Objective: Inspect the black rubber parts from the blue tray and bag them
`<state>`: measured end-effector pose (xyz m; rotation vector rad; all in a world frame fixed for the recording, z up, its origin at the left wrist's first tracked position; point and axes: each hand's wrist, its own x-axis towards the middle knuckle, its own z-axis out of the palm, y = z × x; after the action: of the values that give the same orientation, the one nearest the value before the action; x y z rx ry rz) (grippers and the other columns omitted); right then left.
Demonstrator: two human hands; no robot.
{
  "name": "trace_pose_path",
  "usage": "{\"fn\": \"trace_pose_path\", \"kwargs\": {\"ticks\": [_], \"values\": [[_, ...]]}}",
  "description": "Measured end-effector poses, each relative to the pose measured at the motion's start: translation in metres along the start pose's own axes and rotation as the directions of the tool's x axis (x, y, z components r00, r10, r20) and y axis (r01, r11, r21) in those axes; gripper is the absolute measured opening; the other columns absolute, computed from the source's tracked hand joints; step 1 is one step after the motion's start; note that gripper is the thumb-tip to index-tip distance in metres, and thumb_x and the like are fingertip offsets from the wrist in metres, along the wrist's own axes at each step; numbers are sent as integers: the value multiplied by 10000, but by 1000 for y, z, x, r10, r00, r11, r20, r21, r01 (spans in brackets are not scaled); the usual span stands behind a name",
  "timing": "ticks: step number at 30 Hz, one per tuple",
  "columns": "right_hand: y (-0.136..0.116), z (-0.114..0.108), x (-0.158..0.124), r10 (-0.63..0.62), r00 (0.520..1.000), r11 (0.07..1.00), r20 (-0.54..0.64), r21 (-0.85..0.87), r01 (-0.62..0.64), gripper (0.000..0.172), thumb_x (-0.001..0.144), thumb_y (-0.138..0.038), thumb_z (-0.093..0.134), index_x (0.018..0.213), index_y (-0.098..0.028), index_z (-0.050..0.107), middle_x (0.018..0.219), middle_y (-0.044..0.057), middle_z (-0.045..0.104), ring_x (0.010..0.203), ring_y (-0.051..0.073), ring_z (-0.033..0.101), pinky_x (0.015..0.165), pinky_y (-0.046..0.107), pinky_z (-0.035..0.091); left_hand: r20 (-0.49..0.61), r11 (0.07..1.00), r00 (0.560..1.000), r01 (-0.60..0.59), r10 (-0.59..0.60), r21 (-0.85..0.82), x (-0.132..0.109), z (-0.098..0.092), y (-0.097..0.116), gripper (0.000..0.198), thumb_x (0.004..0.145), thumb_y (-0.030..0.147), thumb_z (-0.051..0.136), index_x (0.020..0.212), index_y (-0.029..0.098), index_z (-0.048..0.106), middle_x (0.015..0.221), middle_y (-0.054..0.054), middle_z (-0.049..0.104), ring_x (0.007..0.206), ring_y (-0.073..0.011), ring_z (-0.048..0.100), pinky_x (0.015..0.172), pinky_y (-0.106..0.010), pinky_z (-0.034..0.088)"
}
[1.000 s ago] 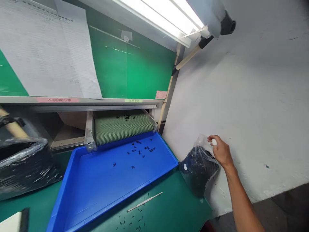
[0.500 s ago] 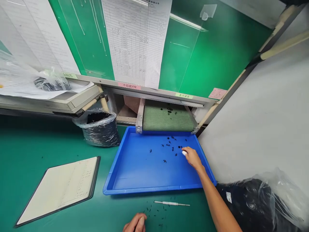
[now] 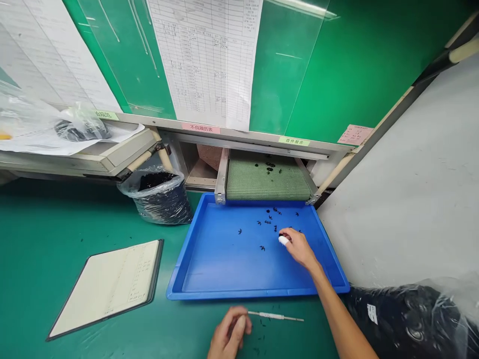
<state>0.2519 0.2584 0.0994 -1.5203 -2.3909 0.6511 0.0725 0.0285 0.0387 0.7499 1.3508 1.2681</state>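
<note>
The right hand (image 3: pixel 297 248) (fingers pinched together, any grip hidden) sits inside the blue tray (image 3: pixel 258 294) beside black parts (image 3: pixel 269 222); the curled left hand (image 3: pixel 229 333) meets a thin probe (image 3: pixel 275 315) lying crosswise below the tray.

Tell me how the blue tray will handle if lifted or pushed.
The blue plastic tray looks light for its size, with thin, shallow walls, so it may flex when lifted by one edge. Its low rim means the loose small black parts would probably slide if it tilts. On the smooth green mat it would likely slide easily when pushed.
</note>
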Motion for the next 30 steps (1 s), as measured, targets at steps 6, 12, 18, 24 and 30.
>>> {"fn": "trace_pose_path", "kwargs": {"ticks": [6,12,18,24,30], "values": [[-73,24,-115,-209,978,874,11,451,181,171,875,-187,484,962,-227,625,906,12,576,811,141,555,744,257,435,214,896,968,208,-131,-391,7,30,35,333,814,418,592,1025,161,601,909,-61,630,800,-149,603,596,-229,482],[-77,65,-166,-187,977,864,98,490,116,265,879,-161,473,1104,-241,588,924,12,579,818,142,556,747,267,455,297,792,903,418,-310,-445,-18,9,11,213,758,302,692,867,123,658,769,-38,654,653,-81,596,571,-168,487],[-50,105,-177,-29,1000,982,-1,-187,28,439,772,37,382,1086,-200,577,1065,71,580,953,217,505,814,338,425,136,802,929,366,-344,-473,-35,-29,4,225,735,287,718,891,141,650,880,-84,727,707,-115,660,619,-188,534],[-46,118,-172,-33,999,942,-16,-336,26,296,773,26,389,863,-191,568,900,67,563,842,212,478,716,308,374,136,831,955,296,-263,-470,-45,-37,13,200,725,294,724,810,134,639,909,-75,726,759,-134,682,674,-198,543],[-43,110,-176,-140,989,956,44,-255,147,421,737,44,347,1033,-183,543,936,60,564,861,197,496,753,299,401,181,828,957,287,-226,-482,-45,-36,18,212,699,290,744,753,131,614,836,-51,708,707,-115,666,663,-197,531]]}}
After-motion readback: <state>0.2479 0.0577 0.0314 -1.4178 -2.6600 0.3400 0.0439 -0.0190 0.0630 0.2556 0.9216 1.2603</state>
